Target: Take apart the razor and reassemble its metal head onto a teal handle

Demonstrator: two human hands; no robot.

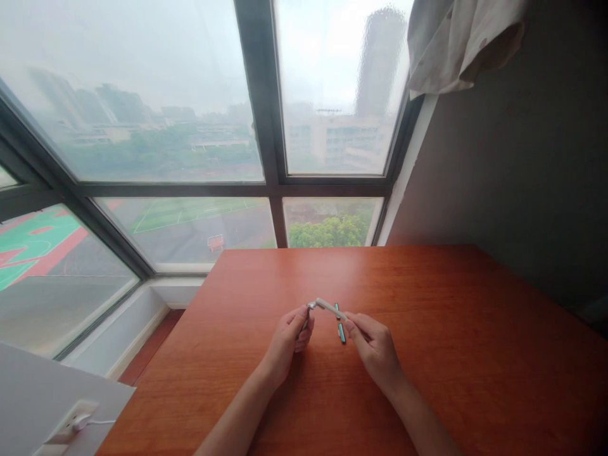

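My left hand is closed around a small dark thing with a shiny silvery tip; most of it is hidden by my fingers. My right hand pinches the near end of a slender, pale beige stick. The stick slants up to the left, and its far end, which has a short greyish head, meets or nearly meets the silvery tip. Whether they touch I cannot tell. Between my hands, two short dark bars with teal sides, an upper bar and a lower bar, lie on the table close to my right fingers.
The reddish-brown wooden table reaches to large windows with a grey frame. A wall outlet with a white plug and cable is at the lower left. Pale cloth hangs at the upper right, by a dark wall.
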